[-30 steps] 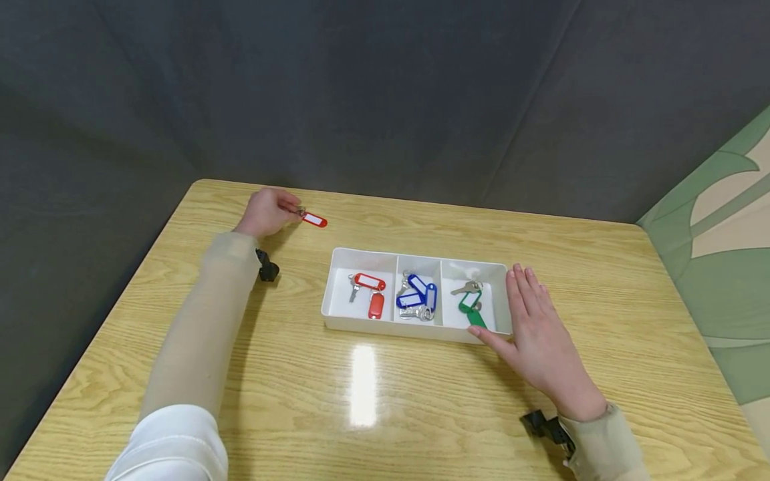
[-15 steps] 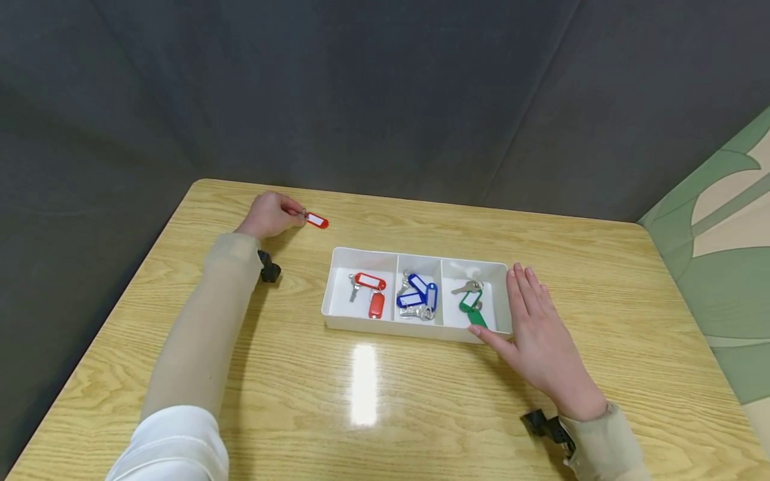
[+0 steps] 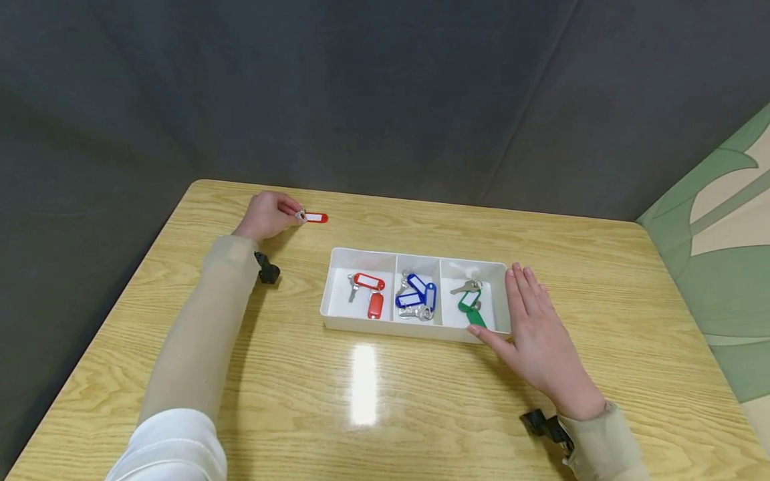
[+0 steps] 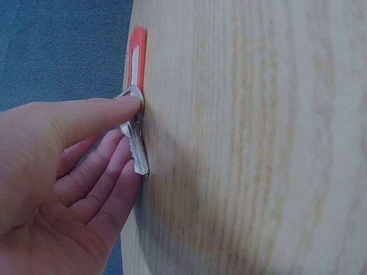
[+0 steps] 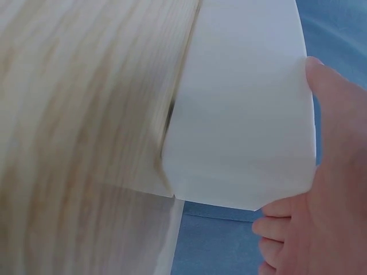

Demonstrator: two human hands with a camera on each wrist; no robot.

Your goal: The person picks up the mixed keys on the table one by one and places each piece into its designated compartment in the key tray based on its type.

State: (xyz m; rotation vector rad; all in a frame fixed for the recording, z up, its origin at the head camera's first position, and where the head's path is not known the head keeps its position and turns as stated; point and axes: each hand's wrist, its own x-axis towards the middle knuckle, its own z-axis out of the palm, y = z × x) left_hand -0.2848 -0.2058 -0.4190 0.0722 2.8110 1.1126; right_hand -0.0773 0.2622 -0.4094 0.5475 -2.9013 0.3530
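Observation:
At the far left of the table, my left hand pinches a key at its ring between thumb and fingers. In the left wrist view the key points back across the fingers, and its red key tag sticks out beyond the thumb, close over the wood. My right hand rests against the right end of a white three-compartment box, fingers straight along the end wall and thumb at the front rim. The left compartment has red-tagged keys, the middle one blue-tagged keys, the right one green-tagged keys.
The wooden table has its back edge just behind the left hand. A dark curtain hangs beyond it, and a green leaf-patterned panel stands at the right. Black wrist cameras sit below both wrists.
The red tag has turned from a downward slant to nearly level and shows more edge-on, while the left hand stays almost in place. The right hand and the box have not moved.

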